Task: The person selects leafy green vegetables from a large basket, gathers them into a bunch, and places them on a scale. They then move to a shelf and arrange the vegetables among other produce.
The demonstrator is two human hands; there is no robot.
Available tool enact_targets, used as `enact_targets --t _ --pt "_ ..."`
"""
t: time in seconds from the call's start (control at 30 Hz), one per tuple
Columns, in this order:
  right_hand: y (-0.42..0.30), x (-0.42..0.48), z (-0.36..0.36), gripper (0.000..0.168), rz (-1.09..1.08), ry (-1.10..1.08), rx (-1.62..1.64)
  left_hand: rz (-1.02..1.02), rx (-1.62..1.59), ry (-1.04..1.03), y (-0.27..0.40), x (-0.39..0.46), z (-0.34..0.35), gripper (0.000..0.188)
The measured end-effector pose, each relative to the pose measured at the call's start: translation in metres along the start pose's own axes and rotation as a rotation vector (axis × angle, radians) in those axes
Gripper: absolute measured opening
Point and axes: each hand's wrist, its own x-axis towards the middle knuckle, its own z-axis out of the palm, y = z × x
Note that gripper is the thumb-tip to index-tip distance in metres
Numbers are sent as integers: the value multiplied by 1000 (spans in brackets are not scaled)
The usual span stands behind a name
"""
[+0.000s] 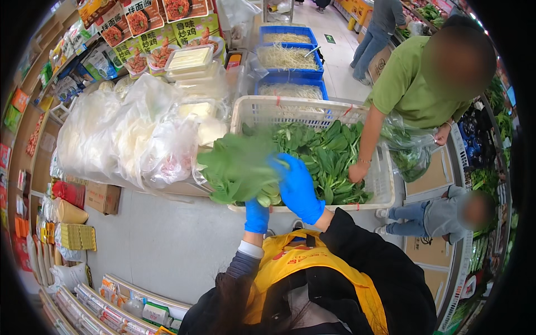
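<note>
In blue gloves, both my hands are at a bunch of leafy greens (240,167) above the near left corner of a white plastic crate (383,178). My left hand (256,217) grips the bunch from below, near its pale stems. From the right, my right hand (299,188) closes around the stem side, its fingertips blurred and partly hidden by leaves. Loose leafy greens (314,146) fill much of the crate. Across its right side, a person's hand (359,171) reaches into these greens.
Plastic-covered goods (125,134) and packed tubs (190,58) stand left of the crate. Blue bins (322,69) of sprouts sit behind it. A person in a green shirt (402,75) holds a bag of greens (412,161). A small person (444,213) stands at right, near shelving.
</note>
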Motion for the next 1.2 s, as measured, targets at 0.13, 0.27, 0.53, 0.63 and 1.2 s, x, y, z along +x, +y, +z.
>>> enact_targets --t 0.13,0.27,0.53,0.63,1.2 --pt "-4 -6 6 58 -85 -128 -176 205 127 275 -31 9 -24 30" --pt "-4 -12 4 56 -1 -103 128 103 126 61 -25 6 -42 31" --pt "13 1 -8 54 352 -401 332 25 200 188 -28 1 -66 32" --pt "18 9 -28 52 641 -162 1353 -12 -78 315 -13 2 -12 34" --pt "-36 -13 11 54 -247 -178 -347 27 -402 72 4 -27 60 50"
